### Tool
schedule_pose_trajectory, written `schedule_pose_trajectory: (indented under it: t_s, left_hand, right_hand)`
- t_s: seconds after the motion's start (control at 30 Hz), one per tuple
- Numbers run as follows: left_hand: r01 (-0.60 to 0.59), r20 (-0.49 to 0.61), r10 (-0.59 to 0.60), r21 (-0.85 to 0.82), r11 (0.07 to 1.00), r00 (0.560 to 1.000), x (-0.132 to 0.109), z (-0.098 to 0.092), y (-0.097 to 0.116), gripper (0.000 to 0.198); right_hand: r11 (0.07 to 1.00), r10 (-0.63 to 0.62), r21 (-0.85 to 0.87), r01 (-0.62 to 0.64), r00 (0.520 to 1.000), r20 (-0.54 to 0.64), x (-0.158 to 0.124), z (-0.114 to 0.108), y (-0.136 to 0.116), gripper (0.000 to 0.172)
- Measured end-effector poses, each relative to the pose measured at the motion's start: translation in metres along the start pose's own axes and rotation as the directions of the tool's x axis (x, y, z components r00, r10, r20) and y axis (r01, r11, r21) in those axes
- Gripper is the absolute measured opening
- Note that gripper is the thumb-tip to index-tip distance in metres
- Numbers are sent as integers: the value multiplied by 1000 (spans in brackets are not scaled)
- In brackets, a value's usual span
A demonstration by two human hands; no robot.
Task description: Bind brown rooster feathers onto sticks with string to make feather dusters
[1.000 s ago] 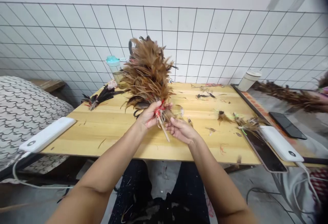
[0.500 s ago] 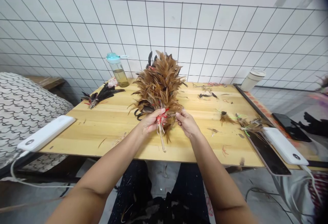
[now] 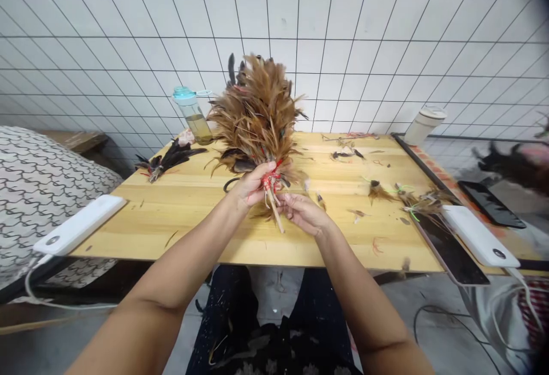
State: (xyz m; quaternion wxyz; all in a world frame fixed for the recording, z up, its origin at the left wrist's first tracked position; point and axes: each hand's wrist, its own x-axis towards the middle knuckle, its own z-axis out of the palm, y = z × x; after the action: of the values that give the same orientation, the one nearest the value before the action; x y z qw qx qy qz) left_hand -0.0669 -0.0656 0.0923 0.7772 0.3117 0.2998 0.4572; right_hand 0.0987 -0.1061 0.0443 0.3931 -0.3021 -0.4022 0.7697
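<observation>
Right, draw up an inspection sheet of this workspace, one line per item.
Surface: wooden tabletop, with feather scraps and red thread bits scattered over it.
Work in hand: feather duster, bound with red string near a wooden stick.
Clutter: water bottle, black feather bundle, left power bank, right power bank, near phone, far phone, lidded cup.
Grip: left hand closed around the duster's bound base; right hand curled by the stick, its hold unclear.
Cables: a white cable at the left power bank, another at the right; dark cable on the floor, right.
Surroundings: white grid-lined wall behind; patterned fabric left; blurred dark feathers far right.
</observation>
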Motion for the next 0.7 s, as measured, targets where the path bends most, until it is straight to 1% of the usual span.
schedule_pose_trajectory:
  t_s: [0.07,0.17,0.27,0.37,0.47,0.57,0.63,0.7]
  left_hand:
    - [51,37,-53,44,998,998,-5,-1,-8,24]
    - [103,51,-108,95,990,993,-10,-3,-19,31]
    - [89,55,-100,172,981,993,-11,-6,-28,34]
    - [59,5,-63,278,959,998,-9,-9,-36,34]
    - [29,-24,-21,386,922,999,-8,-11,-42,30]
    - [-76,21,75,472,878,997,-8,-10,-45,19]
    - [-138,33,141,514,847,990,-8,-11,-45,15]
    - [-163,9,189,545,822,982,-7,-12,-44,18]
  right_hand:
    - [999,-2,50,0,999,46,0,3,-1,44]
    - [997,5,77,-9,999,49,2,2,0,45]
    - [994,-13,112,10,1000,24,2,-1,0,44]
    - [991,-87,105,88,996,-18,0,-2,-3,41]
    - [986,-168,14,169,985,-48,-3,-1,-7,41]
    - [972,-208,-125,201,977,-45,-3,1,-6,44]
    - [943,-256,-240,230,963,-82,-2,3,-5,44]
    - [896,-324,-359,261,938,-126,0,6,-6,40]
